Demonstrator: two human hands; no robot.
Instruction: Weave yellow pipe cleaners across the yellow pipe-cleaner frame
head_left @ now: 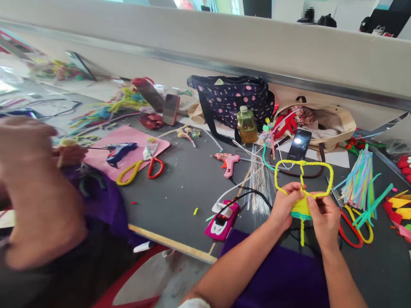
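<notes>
Between my two hands is a yellow pipe-cleaner shape (301, 163) with two wide loops at the top, a twisted stem hanging below and a teal band at its lower part. My left hand (285, 205) pinches it on the left side, just under the loop. On the other side my right hand (326, 218) grips it with thumb and fingers near the centre. Close to my right hand lie red-and-yellow-handled scissors (351, 231) and a bundle of pastel pipe cleaners (358, 179). Thin metal wires (261, 188) lie to the left of my left hand.
A pink glue gun (227, 162) and a magenta power strip (222, 220) with cords lie left of my hands. Behind stand a bottle (246, 124), a dark patterned bag (234, 100) and a beige bag (340, 124). At far left, a co-worker's arm (41, 192) is blurred.
</notes>
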